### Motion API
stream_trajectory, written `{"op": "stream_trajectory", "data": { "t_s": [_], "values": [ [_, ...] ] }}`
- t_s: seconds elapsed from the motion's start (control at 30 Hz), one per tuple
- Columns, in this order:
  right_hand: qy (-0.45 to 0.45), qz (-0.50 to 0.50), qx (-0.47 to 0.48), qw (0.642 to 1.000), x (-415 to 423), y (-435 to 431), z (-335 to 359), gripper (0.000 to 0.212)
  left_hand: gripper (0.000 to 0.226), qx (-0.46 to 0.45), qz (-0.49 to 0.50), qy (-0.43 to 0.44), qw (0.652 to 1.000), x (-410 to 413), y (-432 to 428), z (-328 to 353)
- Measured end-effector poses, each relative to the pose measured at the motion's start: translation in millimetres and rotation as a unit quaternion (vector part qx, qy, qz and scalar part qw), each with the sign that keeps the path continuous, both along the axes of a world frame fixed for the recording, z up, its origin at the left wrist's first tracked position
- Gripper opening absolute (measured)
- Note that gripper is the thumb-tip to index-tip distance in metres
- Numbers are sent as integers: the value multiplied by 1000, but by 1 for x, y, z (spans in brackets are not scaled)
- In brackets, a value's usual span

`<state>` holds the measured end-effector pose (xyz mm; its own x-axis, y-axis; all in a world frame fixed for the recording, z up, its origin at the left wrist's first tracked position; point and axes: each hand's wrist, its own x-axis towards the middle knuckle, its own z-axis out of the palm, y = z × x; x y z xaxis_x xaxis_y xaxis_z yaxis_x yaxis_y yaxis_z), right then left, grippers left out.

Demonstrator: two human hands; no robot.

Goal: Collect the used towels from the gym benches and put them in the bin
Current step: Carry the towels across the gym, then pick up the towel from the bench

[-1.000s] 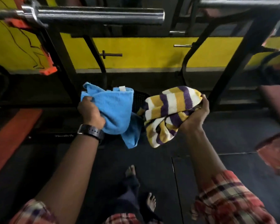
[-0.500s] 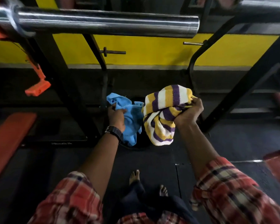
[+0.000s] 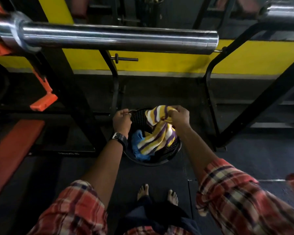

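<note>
A black mesh bin [image 3: 174, 150] stands on the dark floor just ahead of my bare feet. A blue towel [image 3: 137, 139] lies inside it on the left. My right hand [image 3: 179, 116] is over the bin's far side, closed on the top of a yellow, white and purple striped towel [image 3: 157, 138] that hangs down into the bin. My left hand [image 3: 122, 119] is at the bin's left rim with its fingers curled around the edge; the blue towel is no longer in it.
A chrome barbell sleeve [image 3: 119, 37] crosses overhead close to my head. Black rack uprights [image 3: 115, 85] and a slanted frame [image 3: 261, 106] flank the bin. An orange bench pad [image 3: 12, 150] lies at the left, with an orange hook [image 3: 43, 103] above it. A yellow wall [image 3: 159, 62] runs behind.
Both hands dropped from chest height down to the bin. The blue towel left my left hand and now lies inside. The striped towel went down into the bin, held by my right hand.
</note>
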<state>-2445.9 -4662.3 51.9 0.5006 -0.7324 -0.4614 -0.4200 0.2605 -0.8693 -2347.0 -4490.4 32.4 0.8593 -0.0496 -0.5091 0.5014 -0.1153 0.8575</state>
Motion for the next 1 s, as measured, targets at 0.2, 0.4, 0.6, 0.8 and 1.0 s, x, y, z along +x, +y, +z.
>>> {"op": "stream_trajectory", "data": {
  "t_s": [0.2,0.4,0.6,0.8,1.0],
  "values": [
    [25,-14,-23,999,-9,-5,-4,10,17,-38,-16,14,999,-6,-8,5],
    [-64,-60,-7,996,-36,-17,9,11,13,-58,-77,18,995,-35,-32,11],
    [-131,-108,4,986,-73,-37,33,11,16,-102,-116,15,988,-73,-67,43],
    [-191,-157,-4,969,-167,-81,64,18,15,-105,-215,-33,970,-149,-130,87],
    [-224,-212,-8,951,-301,-122,85,17,13,-103,-301,-63,946,-262,-193,106]
  ]
}}
